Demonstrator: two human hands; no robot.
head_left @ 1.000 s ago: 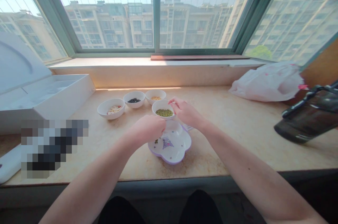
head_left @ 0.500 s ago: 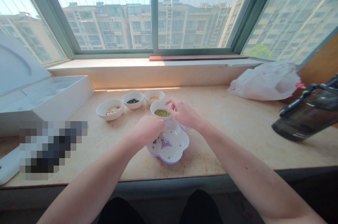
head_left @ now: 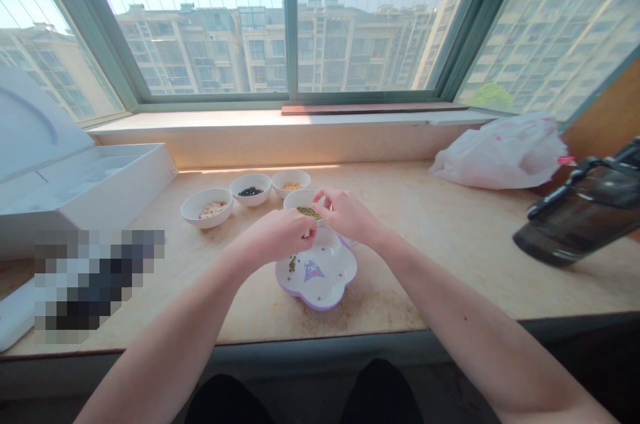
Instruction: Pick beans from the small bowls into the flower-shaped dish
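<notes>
Though half-closed, the left hand and right hand at the white bowl of mung beans, any hold unclear.

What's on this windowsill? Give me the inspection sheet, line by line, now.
Surface: beige stone windowsill, sunlit, stained beside the plate.
Job's things: white bowl of mung beans above a lilac-rimmed flower-shaped plate with a cartoon print and a few loose beans. Behind: white bowls of black beans, yellow grains and pale pieces.
Clutter: white plastic bag, dark bottle, open white box, pixelated patch.
Grippers: left hand and right hand both at the bowl; grip unclear.
Cables: nothing seen.
Surroundings: green-framed window, apartment blocks beyond.
</notes>
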